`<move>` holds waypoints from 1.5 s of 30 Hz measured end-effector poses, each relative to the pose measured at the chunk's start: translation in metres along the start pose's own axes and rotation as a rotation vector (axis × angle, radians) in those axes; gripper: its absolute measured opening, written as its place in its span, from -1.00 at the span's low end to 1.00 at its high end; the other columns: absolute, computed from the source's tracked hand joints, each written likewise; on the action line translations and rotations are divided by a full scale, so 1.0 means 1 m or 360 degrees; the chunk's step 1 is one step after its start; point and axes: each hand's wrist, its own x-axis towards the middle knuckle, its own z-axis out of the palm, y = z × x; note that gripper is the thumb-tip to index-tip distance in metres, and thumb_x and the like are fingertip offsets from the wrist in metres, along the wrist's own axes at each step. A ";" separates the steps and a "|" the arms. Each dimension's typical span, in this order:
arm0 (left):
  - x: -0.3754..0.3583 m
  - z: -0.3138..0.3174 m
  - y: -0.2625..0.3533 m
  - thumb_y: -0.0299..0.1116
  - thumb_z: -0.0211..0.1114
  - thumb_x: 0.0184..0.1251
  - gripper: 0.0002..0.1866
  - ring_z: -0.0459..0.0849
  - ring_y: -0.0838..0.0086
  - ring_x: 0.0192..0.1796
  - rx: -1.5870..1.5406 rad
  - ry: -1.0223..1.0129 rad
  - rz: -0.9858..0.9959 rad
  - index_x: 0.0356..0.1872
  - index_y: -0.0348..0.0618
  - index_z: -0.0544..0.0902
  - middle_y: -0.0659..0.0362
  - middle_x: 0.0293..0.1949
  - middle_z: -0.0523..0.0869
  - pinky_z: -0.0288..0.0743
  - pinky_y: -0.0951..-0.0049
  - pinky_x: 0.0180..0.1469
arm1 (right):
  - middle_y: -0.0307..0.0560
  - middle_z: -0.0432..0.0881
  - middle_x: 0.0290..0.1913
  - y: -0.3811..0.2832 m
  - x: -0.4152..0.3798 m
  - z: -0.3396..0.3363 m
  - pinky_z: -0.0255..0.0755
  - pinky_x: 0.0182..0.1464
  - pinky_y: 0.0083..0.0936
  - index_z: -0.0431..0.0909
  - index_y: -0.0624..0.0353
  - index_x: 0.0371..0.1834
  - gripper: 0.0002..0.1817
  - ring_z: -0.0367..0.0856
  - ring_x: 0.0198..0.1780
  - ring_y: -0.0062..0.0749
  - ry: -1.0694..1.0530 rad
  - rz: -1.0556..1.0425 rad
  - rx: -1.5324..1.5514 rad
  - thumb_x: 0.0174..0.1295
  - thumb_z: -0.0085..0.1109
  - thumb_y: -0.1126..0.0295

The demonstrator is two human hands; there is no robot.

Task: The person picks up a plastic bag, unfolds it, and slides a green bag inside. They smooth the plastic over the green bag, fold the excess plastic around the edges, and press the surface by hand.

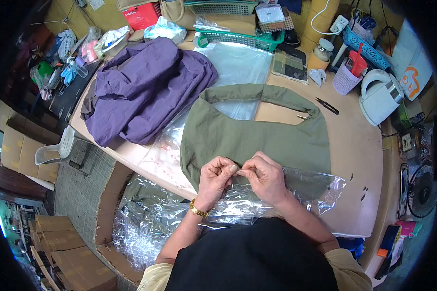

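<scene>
With the fingers of my left hand point(217, 177) and right hand point(266, 178) pinched closed, seemingly on the edge of the clear plastic point(331, 187), over the green bag point(257, 145) lying upon the surface point(358, 145), I should pinch lightly to avoid tearing.

From here I see a gold band point(199, 209) on the left wrist point(205, 199), pale yellow sleeves point(156, 277) and a black garment point(252, 257).

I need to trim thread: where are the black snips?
In the head view, the black snips lie on the right of the table, between the olive bag and white kettle.
</scene>
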 end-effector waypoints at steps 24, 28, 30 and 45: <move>0.002 0.001 -0.004 -0.43 0.36 0.41 -0.84 0.38 0.79 -0.44 -0.0048 0.0049 0.0111 -0.38 -0.21 0.61 0.41 -0.45 0.51 0.25 0.68 -0.41 | -0.05 0.57 -0.55 0.002 0.001 -0.005 0.40 -0.45 -0.36 0.51 0.20 -0.32 -0.84 0.61 -0.54 -0.18 0.0227 -0.0019 -0.0026 0.34 0.27 0.40; 0.001 -0.007 -0.011 -0.42 0.35 0.43 -0.84 0.38 0.80 -0.41 -0.0112 0.0072 0.0103 -0.38 -0.19 0.61 0.39 -0.40 0.51 0.23 0.69 -0.40 | -0.17 0.43 -0.59 -0.004 0.002 -0.011 0.28 -0.49 -0.49 0.55 0.21 -0.35 -0.84 0.40 -0.58 -0.50 -0.0235 0.0411 -0.0010 0.21 0.40 0.48; 0.003 -0.008 -0.013 -0.43 0.37 0.40 -0.85 0.38 0.80 -0.40 -0.0086 -0.0015 0.0241 -0.37 -0.20 0.62 0.35 -0.30 0.55 0.26 0.71 -0.38 | -0.17 0.43 -0.57 -0.002 0.001 -0.007 0.26 -0.49 -0.50 0.55 0.21 -0.35 -0.82 0.39 -0.57 -0.53 -0.0233 0.0385 0.0004 0.17 0.43 0.49; 0.002 -0.008 -0.012 -0.41 0.34 0.43 -0.78 0.51 0.69 -0.28 0.0293 -0.0049 0.0218 -0.43 -0.25 0.57 0.19 -0.12 0.58 0.44 0.64 -0.19 | -0.05 0.58 -0.42 0.008 -0.002 -0.001 0.46 -0.35 -0.22 0.52 0.19 -0.38 -0.85 0.62 -0.39 -0.06 -0.0004 0.0019 -0.0047 0.18 0.34 0.45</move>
